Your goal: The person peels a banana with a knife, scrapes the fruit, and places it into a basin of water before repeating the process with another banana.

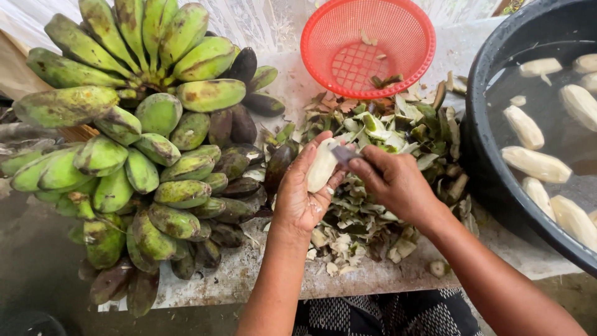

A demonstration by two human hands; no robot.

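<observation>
- Nearest, at 6 o'clock: a lap in black-and-white patterned cloth (385, 314), both forearms rising from it.
- Left hand (303, 194) just left of centre, palm up, fingers curled around a peeled pale banana (322, 165) held upright against the palm.
- Right hand (393, 182) just right of centre, closed on a small knife (344, 154), thumb and fingers pinching it, blade touching the upper end of the peeled banana.
- Under and around both hands, from 5 to 1 o'clock: a heap of green and brown peelings (385, 130) on a worn, stained slab (249, 270).
- At 9 o'clock, filling the left half: a big bunch of unpeeled green bananas (149, 143), many blotched dark, some nearly black along its right edge, close to the left wrist.
- At 3 o'clock: a black tub (491, 162) of water, several peeled bananas (536, 163) floating in it, its rim touching the peel heap.
- At 12 o'clock, farthest: a red plastic basket (368, 45) tipped toward the camera, a few scraps inside, lower rim resting on the peelings.
- Behind it, pale patterned cloth (255, 22) along the top edge.
</observation>
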